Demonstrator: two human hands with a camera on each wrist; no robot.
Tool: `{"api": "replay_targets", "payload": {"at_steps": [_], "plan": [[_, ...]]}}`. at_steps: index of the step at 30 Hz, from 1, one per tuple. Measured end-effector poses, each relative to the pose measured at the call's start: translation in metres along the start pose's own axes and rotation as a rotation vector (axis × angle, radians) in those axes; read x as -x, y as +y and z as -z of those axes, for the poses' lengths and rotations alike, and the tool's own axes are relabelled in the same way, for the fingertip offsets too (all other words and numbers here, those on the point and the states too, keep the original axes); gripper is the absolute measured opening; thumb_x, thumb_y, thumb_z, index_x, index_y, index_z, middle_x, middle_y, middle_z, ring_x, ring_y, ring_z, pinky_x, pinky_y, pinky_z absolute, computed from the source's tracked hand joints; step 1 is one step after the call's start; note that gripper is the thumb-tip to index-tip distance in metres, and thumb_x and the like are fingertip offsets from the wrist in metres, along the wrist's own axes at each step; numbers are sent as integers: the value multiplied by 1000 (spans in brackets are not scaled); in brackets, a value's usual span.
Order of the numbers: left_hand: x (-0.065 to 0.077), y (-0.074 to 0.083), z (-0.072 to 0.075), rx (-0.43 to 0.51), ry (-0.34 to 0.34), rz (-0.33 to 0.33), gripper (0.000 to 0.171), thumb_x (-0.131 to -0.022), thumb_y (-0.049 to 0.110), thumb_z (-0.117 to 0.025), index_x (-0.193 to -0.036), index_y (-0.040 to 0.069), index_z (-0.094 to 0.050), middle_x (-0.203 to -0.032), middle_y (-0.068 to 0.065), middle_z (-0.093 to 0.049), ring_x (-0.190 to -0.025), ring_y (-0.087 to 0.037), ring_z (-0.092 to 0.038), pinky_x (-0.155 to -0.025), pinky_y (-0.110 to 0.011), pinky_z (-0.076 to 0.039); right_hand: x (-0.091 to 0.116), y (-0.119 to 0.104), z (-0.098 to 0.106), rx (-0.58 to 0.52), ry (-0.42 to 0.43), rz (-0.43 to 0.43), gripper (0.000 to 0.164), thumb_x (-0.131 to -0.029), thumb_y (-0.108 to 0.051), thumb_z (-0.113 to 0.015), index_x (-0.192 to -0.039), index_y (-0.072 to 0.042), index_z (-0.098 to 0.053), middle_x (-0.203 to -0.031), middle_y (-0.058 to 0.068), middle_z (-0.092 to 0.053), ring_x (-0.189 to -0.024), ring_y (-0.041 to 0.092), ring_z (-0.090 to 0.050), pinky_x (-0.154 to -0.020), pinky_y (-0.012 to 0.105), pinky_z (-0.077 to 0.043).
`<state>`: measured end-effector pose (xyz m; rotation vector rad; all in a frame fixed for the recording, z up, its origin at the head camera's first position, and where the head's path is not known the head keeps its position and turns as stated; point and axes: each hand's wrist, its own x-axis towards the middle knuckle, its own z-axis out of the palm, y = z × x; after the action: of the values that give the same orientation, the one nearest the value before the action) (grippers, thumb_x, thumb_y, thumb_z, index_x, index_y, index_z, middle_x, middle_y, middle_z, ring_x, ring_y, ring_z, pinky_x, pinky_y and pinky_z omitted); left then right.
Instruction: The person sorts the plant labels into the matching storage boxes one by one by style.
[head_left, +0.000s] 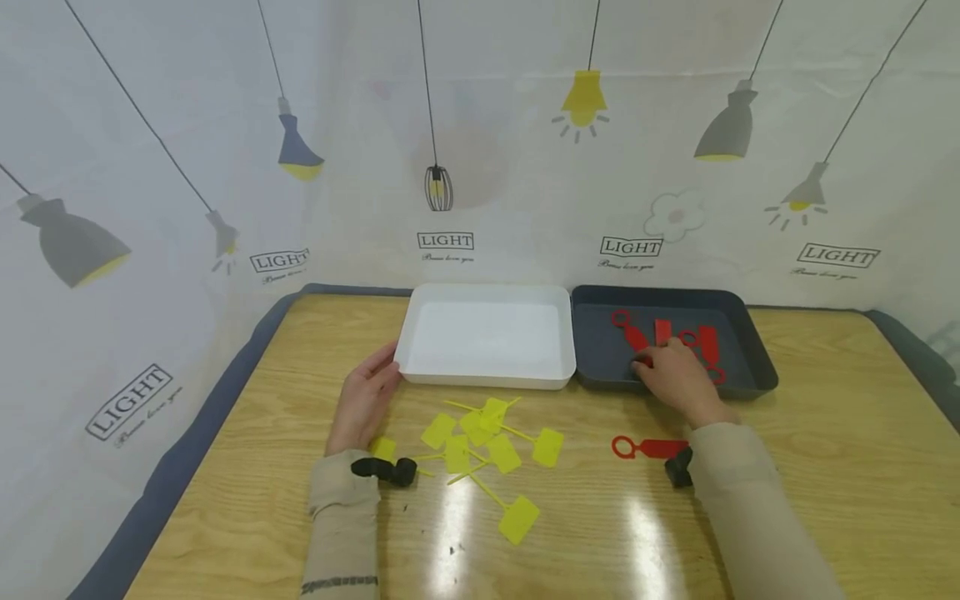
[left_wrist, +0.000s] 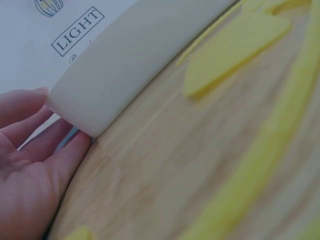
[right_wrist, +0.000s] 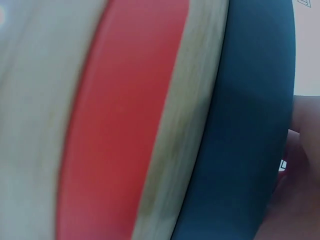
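Note:
My left hand [head_left: 363, 400] touches the left front corner of a white tray [head_left: 487, 383], its fingers along the side wall. In the left wrist view the fingers [left_wrist: 25, 107] lie against the tray's outer corner [left_wrist: 100, 100]. Over the front wall of a dark grey tray [head_left: 600, 354] reaches my right hand [head_left: 678, 379], its fingers bent down among several red ring-ended tags [head_left: 708, 343]. Whether those fingers pinch a tag is hidden. Another red tag [head_left: 652, 448] lies on the table by the right wrist, and shows large in the right wrist view [right_wrist: 125, 120].
Several yellow flag-shaped tags [head_left: 517, 518] with thin tails lie scattered on the wooden table [head_left: 247, 467], in front of the white tray. Both trays stand side by side at the table's back edge, near a cloth [head_left: 517, 208] printed with lamps.

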<state>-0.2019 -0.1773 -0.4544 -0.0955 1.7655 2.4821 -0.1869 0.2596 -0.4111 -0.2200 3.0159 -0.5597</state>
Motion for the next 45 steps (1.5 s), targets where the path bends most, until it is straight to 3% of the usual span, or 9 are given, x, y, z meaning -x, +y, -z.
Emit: {"api": "replay_targets", "payload": {"at_steps": [13,20,31,39,45], "plan": [[0,1,0,-11,11,-1,42,-92,6,-48,-133,5,-41,-134,-8,-40,-120,-17,-41,-98,-26,-35,3,-3,3,11,8,5,31,-89,-20,-52,-109,2,-62,-100,20,-58,-101,37,-41,-82,51,-38],[2,1,0,-8,6,7,42,-92,6,-47,-134,5,-40,-135,-8,-39,-121,-16,-40,-99,-27,-34,7,-3,9,2,10,-14,32,-90,-21,-52,-111,1,-60,-111,26,-51,-104,42,-43,-85,55,-37],[4,4,-1,-13,-1,8,42,-92,8,-49,-133,7,-42,-135,-7,-38,-121,-17,-39,-99,-27,-34,24,-9,25,-62,113,18,37,-91,-27,-51,-118,-3,-55,-121,22,-45,-104,37,-47,-82,54,-41],[3,7,-2,-10,2,7,42,-92,7,-48,-133,5,-40,-137,-8,-37,-122,-17,-39,-98,-26,-35,51,-11,34,-160,260,-8,36,-92,-31,-47,-117,-6,-56,-124,20,-44,-103,39,-47,-83,55,-37],[4,6,-3,-13,7,28,42,-92,8,-47,-133,7,-41,-137,-6,-37,-122,-16,-39,-99,-27,-34,74,-6,37,-196,309,-36,41,-92,-36,-46,-119,-6,-54,-123,18,-46,-99,35,-50,-78,53,-40]]}}
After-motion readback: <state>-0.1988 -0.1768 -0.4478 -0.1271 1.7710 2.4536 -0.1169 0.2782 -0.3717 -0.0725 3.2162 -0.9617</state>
